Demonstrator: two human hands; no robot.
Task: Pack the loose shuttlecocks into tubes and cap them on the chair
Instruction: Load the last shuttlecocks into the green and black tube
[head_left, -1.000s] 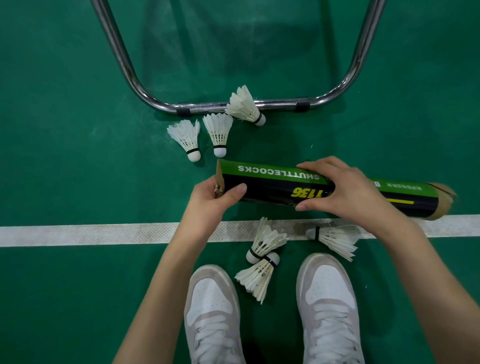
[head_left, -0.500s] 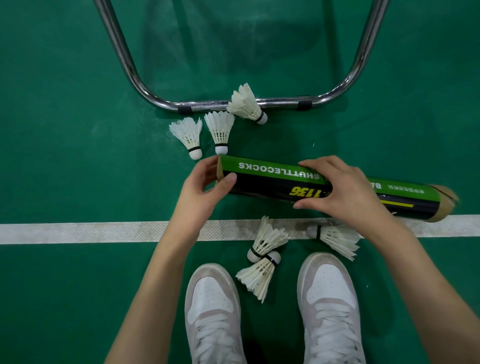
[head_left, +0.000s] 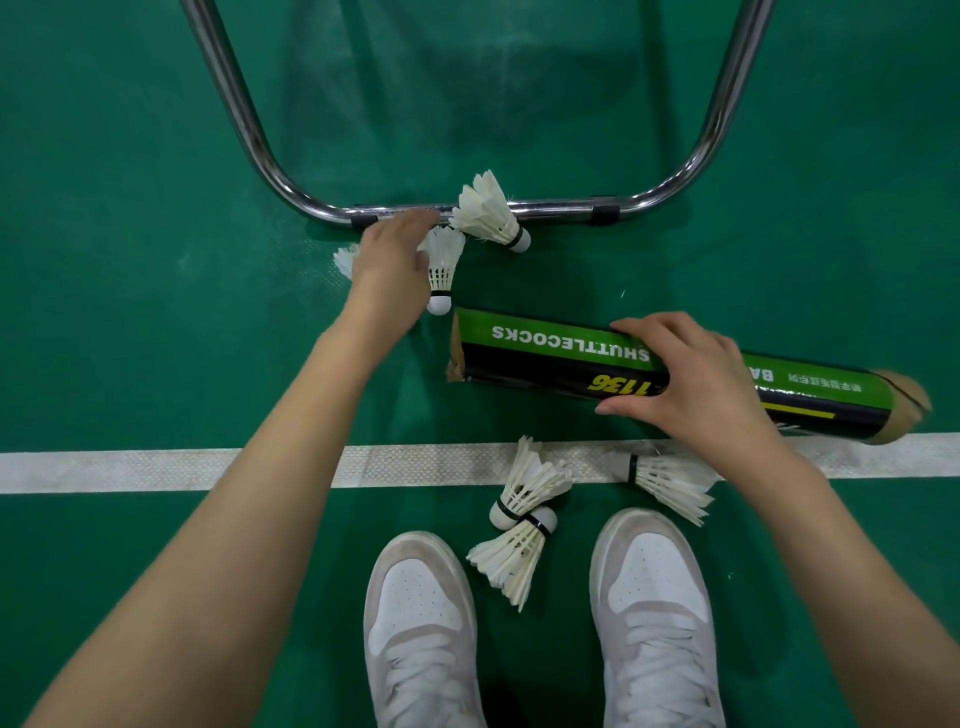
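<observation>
The green and black shuttlecock tube (head_left: 675, 382) lies on its side on the green court floor (head_left: 130, 260), just beyond a white court line (head_left: 156, 470), its open cardboard mouth facing the person's left. The right hand (head_left: 691, 387) lies across its middle, fingers and thumb curled over the barrel and pressing it to the floor. The left hand (head_left: 389, 265) is stretched forward past the tube's mouth, palm down, fingers loosely curved around an upright-lying shuttlecock (head_left: 441, 270) whose cork points toward the tube; whether the fingers have closed on it cannot be told. Feathers of another shuttlecock (head_left: 344, 260) peek out from under that hand. A third shuttlecock (head_left: 488, 213) rests against the chrome chair-leg bar (head_left: 561, 210) beyond. Near the feet, two shuttlecocks (head_left: 519, 525) lie cork to cork, and one more (head_left: 670, 480) lies on the line beneath the right wrist. Two white and grey shoes (head_left: 649, 623) stand at the bottom edge.
</observation>
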